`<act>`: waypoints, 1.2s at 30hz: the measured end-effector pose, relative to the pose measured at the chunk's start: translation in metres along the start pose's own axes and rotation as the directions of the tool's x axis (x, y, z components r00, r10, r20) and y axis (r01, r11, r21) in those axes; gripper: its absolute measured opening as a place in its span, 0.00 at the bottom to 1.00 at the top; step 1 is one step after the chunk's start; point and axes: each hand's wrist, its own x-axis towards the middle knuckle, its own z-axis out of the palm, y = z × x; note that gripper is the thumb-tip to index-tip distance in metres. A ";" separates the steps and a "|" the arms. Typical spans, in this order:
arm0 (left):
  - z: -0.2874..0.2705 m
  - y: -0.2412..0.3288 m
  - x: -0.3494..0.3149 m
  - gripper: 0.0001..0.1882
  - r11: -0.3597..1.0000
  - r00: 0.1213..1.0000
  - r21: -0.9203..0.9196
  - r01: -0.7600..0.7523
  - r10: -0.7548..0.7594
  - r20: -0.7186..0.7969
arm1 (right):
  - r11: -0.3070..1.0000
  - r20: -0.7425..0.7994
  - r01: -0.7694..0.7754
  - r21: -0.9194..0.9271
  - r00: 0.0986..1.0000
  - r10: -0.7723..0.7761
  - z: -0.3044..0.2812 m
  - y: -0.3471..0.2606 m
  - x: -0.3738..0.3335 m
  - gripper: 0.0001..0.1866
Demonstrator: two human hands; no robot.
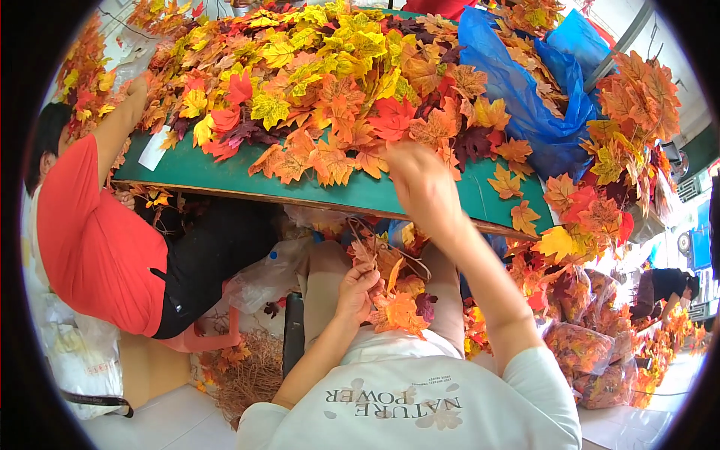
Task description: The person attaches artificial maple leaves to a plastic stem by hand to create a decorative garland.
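My left hand (357, 289) rests in my lap and grips a bunch of orange and red artificial maple leaves (397, 306) with thin brown stems (381, 244) sticking up. My right hand (421, 184) is raised to the front edge of the green table (225, 174), blurred, reaching into the big heap of yellow, orange and red leaves (322, 82). Whether its fingers hold a leaf I cannot tell.
A person in a red shirt (94, 240) sits at my left, one arm stretched onto the table. A blue plastic bag (525, 105) lies on the table's right. Clear bags of leaves (585, 356) pile at the right. A heap of brown stems (247, 375) lies on the floor.
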 end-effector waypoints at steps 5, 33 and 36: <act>0.008 0.005 -0.003 0.06 0.994 0.994 -0.018 0.107 -0.107 0.030 | 0.904 0.153 0.221 -0.365 0.972 -0.176 0.052 0.057 0.087 0.10; 0.072 0.044 -0.046 0.11 0.965 0.960 0.114 -0.235 0.211 0.185 | -0.137 0.634 -0.717 0.683 0.489 0.600 -0.021 -0.052 -0.134 0.11; 0.068 0.038 -0.046 0.10 0.958 0.959 0.115 -0.262 0.245 0.145 | -0.003 0.572 -0.717 0.697 0.554 0.606 -0.022 -0.058 -0.149 0.11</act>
